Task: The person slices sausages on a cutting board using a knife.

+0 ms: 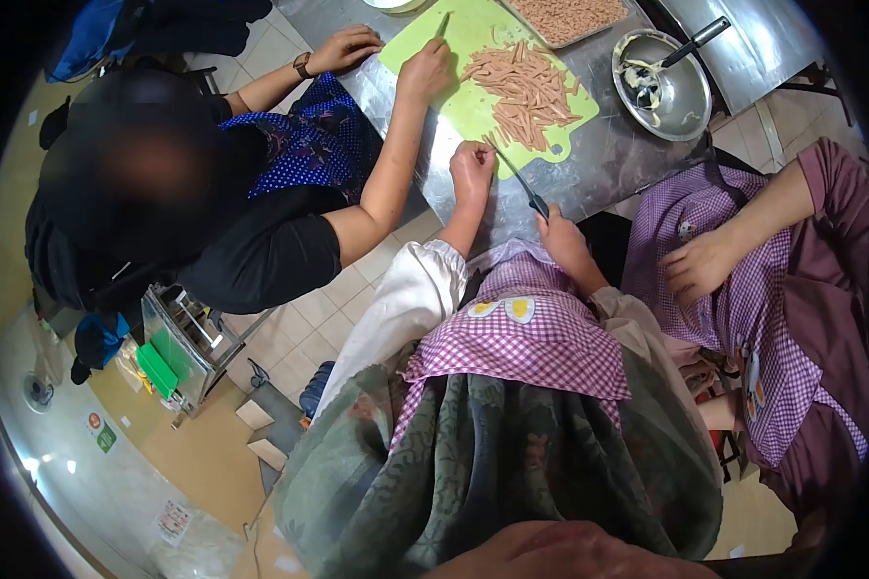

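Note:
My right hand is wrapped round the dark handle of a knife, whose blade points up and left over the near edge of the light green cutting board. At that same edge, close to the knife tip, my left hand has its fingers curled together. Small pinkish-brown strips lie at its fingertips; whether it grips one is hidden. A heap of thin strips of what looks like sausage covers the board's right part.
To the left, a co-worker's hand holds a green knife over the board. A metal tray of diced pieces stands behind. Right of the board is a steel bowl with a black-handled utensil and creamy residue. Another person's hand is on the right.

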Demonstrator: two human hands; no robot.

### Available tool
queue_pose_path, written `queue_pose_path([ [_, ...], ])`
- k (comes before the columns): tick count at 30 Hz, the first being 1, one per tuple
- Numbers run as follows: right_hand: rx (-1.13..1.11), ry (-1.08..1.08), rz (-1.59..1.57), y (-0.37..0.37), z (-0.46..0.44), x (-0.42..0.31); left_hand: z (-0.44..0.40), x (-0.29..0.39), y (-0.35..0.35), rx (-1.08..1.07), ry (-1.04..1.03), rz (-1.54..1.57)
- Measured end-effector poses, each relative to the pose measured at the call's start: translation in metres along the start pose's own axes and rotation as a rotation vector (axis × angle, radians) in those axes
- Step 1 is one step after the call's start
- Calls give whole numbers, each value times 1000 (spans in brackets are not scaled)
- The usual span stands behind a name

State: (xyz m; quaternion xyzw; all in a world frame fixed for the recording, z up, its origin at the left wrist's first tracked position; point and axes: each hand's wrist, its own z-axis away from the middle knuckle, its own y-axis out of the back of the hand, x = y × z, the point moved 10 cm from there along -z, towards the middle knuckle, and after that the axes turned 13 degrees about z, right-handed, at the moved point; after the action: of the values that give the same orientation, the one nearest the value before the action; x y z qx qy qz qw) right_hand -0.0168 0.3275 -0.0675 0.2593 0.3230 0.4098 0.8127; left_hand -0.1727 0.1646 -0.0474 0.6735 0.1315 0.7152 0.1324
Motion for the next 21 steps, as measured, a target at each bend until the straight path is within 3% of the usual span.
queue_pose_path([
  [6,108,-20,-63,-17,16,15,-12,23,-12,-148,-144,54],
  [9,223,-78,-97,-4,34,-2,-28,73,-19,-199,-426,-8],
  [15,360,-241,-183,-9,56,-20,-74,57,-79,-479,-450,-160],
  [18,344,-255,-163,-14,58,-32,-82,57,-90,-483,-424,-114],
  [21,364,-282,-126,-14,59,-45,-93,41,-92,-497,-207,-44],
])
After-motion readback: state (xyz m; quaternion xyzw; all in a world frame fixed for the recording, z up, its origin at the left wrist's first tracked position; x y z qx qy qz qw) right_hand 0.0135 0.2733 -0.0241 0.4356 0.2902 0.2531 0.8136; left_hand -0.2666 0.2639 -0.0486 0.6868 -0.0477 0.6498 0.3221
